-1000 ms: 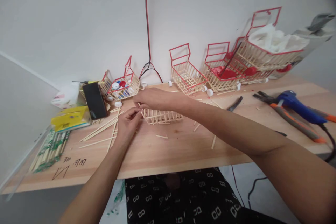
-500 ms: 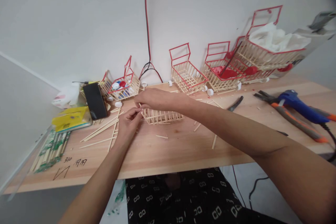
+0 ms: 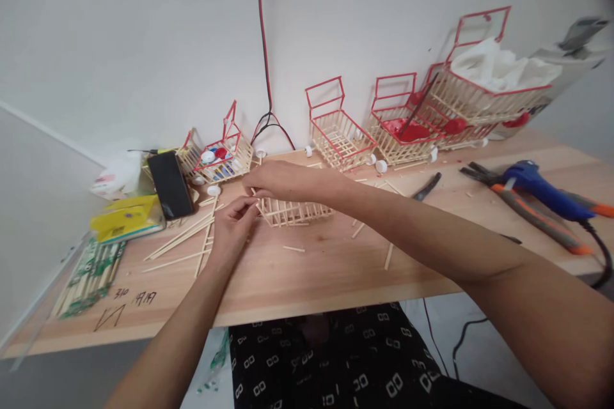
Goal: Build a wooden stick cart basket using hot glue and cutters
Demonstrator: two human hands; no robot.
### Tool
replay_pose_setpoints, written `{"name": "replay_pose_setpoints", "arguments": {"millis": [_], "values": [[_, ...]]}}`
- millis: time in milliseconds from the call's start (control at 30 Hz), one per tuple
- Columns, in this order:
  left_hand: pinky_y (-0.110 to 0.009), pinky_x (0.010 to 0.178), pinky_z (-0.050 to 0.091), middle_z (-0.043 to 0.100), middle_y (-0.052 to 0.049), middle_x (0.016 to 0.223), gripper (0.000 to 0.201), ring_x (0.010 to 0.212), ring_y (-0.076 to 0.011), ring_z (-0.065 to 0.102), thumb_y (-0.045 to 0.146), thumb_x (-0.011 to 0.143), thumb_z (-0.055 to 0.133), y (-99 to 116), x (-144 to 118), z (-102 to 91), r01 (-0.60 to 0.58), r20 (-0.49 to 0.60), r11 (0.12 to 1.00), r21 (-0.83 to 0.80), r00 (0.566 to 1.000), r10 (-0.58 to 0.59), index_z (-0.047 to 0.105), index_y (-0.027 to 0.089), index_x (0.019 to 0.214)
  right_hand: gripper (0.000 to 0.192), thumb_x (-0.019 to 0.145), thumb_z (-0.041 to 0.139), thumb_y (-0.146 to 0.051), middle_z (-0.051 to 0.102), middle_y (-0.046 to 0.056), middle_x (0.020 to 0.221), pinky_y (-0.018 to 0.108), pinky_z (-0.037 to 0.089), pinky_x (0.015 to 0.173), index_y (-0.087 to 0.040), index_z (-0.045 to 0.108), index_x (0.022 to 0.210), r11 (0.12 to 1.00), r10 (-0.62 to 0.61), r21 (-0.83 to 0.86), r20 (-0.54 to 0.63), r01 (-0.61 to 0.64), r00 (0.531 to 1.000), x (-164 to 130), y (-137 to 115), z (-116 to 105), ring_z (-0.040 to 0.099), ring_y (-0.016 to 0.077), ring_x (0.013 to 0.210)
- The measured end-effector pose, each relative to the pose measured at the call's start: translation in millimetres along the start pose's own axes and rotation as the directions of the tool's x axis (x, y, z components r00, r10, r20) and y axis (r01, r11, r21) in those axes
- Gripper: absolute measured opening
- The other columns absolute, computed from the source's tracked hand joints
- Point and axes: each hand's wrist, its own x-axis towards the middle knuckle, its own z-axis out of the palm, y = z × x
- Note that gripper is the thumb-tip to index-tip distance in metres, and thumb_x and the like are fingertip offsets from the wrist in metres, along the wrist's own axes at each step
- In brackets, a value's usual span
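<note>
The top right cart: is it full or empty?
Not empty: in the cart, crumpled white material rises above the red rim. Whether it reaches the bottom, I cannot tell.

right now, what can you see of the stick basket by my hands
The stick basket looks wooden: thin, pale bars with open gaps between. It rests on the table, long side toward you. Your left hand and right hand have fingers at its left end; the right hand partly covers it.
</note>
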Motion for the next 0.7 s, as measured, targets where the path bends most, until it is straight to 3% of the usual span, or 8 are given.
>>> {"name": "replay_pose_setpoints", "arguments": {"millis": [567,700], "values": [[-0.029,0.074,0.05,0.076,-0.005,0.087,0.02,0.076,-0.0185,0.066,0.036,0.074,0.074,1.3,0.2,0.9,-0.005,0.033,1.0,-0.009,0.999,0.005,0.076,0.017,0.081,0.009,0.088,0.063,-0.01,0.069,0.005,0.081,0.024,0.035,0.066,-0.013,0.068,0.081,0.999,0.027,0.033,0.001,-0.027,1.0,-3.8,-2.9,-2.4,0.053,0.0124,0.071],[-0.028,0.069,0.049,0.075,-0.005,0.081,0.022,0.072,-0.0178,0.064,0.037,0.072,0.076,1.6,0.4,2.3,0.024,0.039,0.999,-0.032,0.999,-0.023,0.076,0.017,0.08,0.01,0.088,0.062,-0.01,0.069,0.006,0.079,0.025,0.036,0.066,-0.013,0.068,0.081,0.999,0.024,0.028,0.007,-0.025,1.0,-4.7,-3.6,-2.7,0.054,0.0127,0.07]]}}
